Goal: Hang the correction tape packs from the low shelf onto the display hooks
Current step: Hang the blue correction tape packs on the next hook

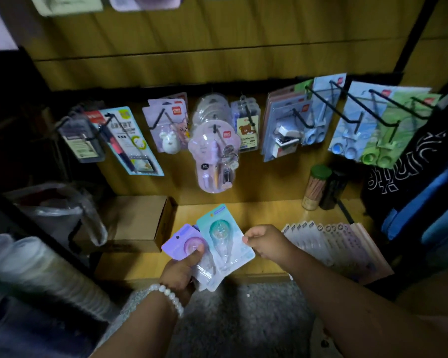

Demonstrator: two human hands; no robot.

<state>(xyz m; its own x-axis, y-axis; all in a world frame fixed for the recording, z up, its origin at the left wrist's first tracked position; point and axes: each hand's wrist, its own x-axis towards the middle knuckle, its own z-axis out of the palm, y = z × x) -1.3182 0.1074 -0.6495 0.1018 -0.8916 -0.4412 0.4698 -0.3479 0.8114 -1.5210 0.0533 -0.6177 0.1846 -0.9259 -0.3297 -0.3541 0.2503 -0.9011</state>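
My left hand (184,267) grips a small stack of correction tape packs above the low shelf (259,213), thumb pressed on the purple pack (183,240) on top. A teal pack (224,237) fans out to the right of it, and my right hand (265,241) pinches its right edge. More pale packs show beneath the two at the bottom of the stack. Black display hooks (329,104) stick out from the yellow back panel above, most of them carrying blister packs of stationery.
A row of flat sticker packs (334,244) leans on the shelf at the right. A cardboard box (140,223) sits at the left, with a tube of sticks (317,187) and a dark cylinder (334,192) at the back right. Stacked plastic cups (36,270) are at lower left.
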